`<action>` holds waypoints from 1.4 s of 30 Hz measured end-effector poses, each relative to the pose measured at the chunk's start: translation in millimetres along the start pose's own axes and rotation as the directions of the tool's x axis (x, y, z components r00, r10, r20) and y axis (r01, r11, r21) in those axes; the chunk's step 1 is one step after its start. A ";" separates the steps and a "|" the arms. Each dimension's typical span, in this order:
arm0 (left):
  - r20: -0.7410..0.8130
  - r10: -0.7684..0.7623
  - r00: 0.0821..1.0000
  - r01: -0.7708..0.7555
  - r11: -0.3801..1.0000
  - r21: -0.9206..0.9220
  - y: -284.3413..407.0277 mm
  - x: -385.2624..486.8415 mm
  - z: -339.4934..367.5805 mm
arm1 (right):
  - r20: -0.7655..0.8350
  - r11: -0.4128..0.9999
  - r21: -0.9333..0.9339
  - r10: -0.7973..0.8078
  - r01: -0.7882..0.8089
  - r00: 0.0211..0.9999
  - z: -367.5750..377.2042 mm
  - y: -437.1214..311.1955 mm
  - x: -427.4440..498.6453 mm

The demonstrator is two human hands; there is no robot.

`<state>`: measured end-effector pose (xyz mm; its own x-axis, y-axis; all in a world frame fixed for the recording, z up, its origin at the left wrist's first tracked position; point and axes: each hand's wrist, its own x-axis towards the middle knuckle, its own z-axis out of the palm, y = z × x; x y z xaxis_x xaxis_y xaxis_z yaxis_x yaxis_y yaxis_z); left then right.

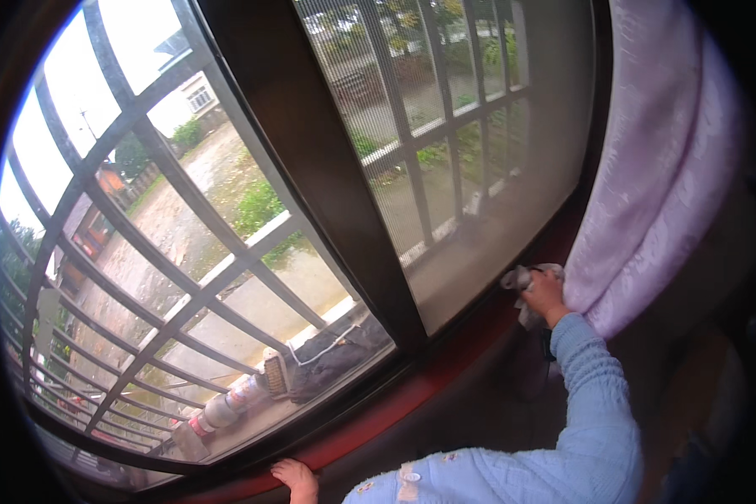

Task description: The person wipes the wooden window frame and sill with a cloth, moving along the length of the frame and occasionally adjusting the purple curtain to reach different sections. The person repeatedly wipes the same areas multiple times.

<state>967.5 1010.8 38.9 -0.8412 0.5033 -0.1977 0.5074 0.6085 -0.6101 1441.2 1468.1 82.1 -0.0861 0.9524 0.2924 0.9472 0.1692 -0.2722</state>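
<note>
My right hand (545, 293) is closed around a crumpled greyish cloth (527, 315) and presses it on the red windowsill (479, 332), near the sill's right end. The sleeve above it is light blue knit. At the bottom of the view, my left hand (295, 476) rests on the sill's edge with its fingers spread and nothing in it. Behind the sill stands a dark-framed sliding window (327, 164), with a screened part on the right and a clear pane on the left.
A light purple curtain (642, 164) hangs at the right, touching my right wrist area. Outside the glass are metal bars (183, 277), a plastic bottle (219, 412), a brush (274, 373) and a dark bag-like thing (337, 353) on the outer ledge.
</note>
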 end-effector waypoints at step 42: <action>0.056 -0.127 0.990 0.127 0.992 0.007 115.8 -22.6 -36.1 | 0.265 0.992 -0.066 0.120 -0.107 0.957 88.3 266.6 243.7</action>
<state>1052.0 1092.0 0.4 -0.9082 0.3862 -0.1612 0.3949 0.6634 -0.6356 1645.5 1767.7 -0.2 -0.0501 0.9987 0.0043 0.9694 0.0496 -0.2406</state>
